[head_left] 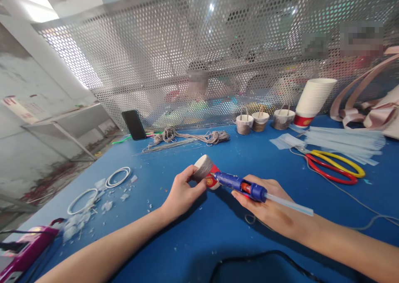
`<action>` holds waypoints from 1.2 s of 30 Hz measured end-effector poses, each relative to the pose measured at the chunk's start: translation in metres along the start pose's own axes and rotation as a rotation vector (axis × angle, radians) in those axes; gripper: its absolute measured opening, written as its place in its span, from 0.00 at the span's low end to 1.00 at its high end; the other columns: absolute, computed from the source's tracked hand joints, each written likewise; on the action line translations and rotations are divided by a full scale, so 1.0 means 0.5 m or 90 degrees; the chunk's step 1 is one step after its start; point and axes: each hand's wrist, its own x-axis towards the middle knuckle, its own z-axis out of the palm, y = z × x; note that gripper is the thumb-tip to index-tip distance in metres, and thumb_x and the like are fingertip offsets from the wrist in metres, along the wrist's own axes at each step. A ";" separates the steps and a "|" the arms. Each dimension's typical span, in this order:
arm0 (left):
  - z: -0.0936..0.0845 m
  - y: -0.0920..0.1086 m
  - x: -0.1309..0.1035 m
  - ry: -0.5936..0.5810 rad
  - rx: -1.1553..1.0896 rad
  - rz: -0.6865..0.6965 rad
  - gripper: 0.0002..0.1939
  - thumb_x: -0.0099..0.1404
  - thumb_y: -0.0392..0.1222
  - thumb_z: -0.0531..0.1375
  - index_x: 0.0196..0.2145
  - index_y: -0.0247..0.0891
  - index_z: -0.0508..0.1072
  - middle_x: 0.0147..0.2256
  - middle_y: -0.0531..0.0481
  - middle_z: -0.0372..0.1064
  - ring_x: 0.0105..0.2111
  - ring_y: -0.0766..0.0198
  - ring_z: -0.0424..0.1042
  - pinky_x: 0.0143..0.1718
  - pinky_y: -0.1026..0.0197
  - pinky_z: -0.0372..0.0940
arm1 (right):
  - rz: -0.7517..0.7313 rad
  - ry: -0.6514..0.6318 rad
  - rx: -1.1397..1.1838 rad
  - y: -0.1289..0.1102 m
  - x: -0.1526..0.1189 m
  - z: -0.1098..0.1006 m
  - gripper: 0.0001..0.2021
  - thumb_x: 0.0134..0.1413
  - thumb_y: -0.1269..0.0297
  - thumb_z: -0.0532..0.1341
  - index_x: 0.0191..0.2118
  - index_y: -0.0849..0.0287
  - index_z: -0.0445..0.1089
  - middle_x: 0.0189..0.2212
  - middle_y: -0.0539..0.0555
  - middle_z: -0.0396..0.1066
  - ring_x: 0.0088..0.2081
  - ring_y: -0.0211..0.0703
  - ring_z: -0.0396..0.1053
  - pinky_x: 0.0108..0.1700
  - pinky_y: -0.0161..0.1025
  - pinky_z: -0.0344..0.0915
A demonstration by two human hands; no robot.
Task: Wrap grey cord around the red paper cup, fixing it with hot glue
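Observation:
A paper cup (212,182), red with a white rim and partly wound with grey-brown cord (203,169), lies tilted in my left hand (183,191). My left fingers and thumb are closed around its wound end. My right hand (264,202) is wrapped round a blue glue gun (232,180), whose handle is hidden by the hand. The gun's nozzle meets the cup's side at the edge of the winding. A clear glue stick (289,204) juts from the gun's rear, above my right wrist.
Cord bundles (215,137) and a phone (134,125) lie toward the mesh panel (149,58). Cord-wrapped cups (244,124), stacked cups (314,100), glue sticks (346,141) and scissors (336,166) are right. White rings (117,177), scraps and a purple power strip (28,249) are left; a black cable (249,258) lies in front.

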 end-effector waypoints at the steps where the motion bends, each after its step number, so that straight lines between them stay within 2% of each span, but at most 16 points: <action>1: 0.000 -0.001 0.000 -0.002 0.000 0.002 0.03 0.53 0.38 0.58 0.26 0.35 0.69 0.23 0.55 0.66 0.25 0.68 0.63 0.28 0.66 0.60 | 0.004 0.011 -0.001 0.001 0.001 -0.001 0.10 0.56 0.60 0.54 0.26 0.55 0.61 0.18 0.46 0.64 0.19 0.35 0.60 0.23 0.33 0.58; 5: -0.001 -0.003 0.000 -0.003 0.004 0.011 0.03 0.54 0.37 0.57 0.25 0.36 0.68 0.24 0.55 0.66 0.25 0.68 0.64 0.29 0.66 0.60 | 0.019 0.036 -0.004 0.008 0.004 -0.001 0.12 0.56 0.58 0.55 0.24 0.55 0.60 0.16 0.44 0.62 0.18 0.35 0.58 0.22 0.32 0.57; 15: 0.000 -0.004 0.000 -0.001 0.020 0.017 0.04 0.54 0.39 0.59 0.26 0.35 0.69 0.24 0.54 0.66 0.26 0.68 0.63 0.28 0.67 0.60 | -0.014 -0.028 -0.002 -0.016 -0.004 -0.001 0.10 0.57 0.60 0.54 0.27 0.56 0.63 0.20 0.48 0.68 0.19 0.36 0.63 0.23 0.33 0.58; 21: -0.003 -0.004 -0.001 -0.011 0.002 0.010 0.04 0.54 0.38 0.57 0.26 0.36 0.68 0.24 0.54 0.66 0.26 0.68 0.63 0.30 0.66 0.60 | 0.014 0.022 -0.027 0.010 0.008 -0.005 0.11 0.57 0.58 0.54 0.26 0.56 0.64 0.19 0.47 0.67 0.20 0.37 0.62 0.24 0.34 0.59; 26: -0.006 -0.007 -0.001 -0.018 0.003 0.011 0.03 0.54 0.38 0.57 0.27 0.35 0.68 0.25 0.54 0.66 0.27 0.67 0.65 0.31 0.65 0.62 | -0.013 0.005 -0.040 0.011 0.017 -0.012 0.14 0.58 0.60 0.52 0.24 0.56 0.68 0.22 0.51 0.69 0.25 0.41 0.66 0.29 0.38 0.61; 31: -0.007 -0.007 -0.001 -0.026 -0.021 0.004 0.03 0.53 0.37 0.58 0.27 0.35 0.69 0.26 0.53 0.68 0.27 0.66 0.65 0.31 0.65 0.62 | 0.013 0.013 -0.006 0.010 0.010 -0.008 0.13 0.58 0.57 0.53 0.27 0.55 0.70 0.21 0.49 0.68 0.22 0.39 0.64 0.24 0.35 0.60; 36: -0.010 -0.012 0.000 -0.026 -0.024 0.000 0.04 0.52 0.38 0.58 0.27 0.35 0.69 0.25 0.54 0.66 0.27 0.67 0.65 0.30 0.65 0.62 | -0.001 0.012 0.024 0.008 0.017 -0.018 0.15 0.58 0.59 0.52 0.25 0.56 0.70 0.21 0.49 0.69 0.23 0.39 0.65 0.27 0.36 0.62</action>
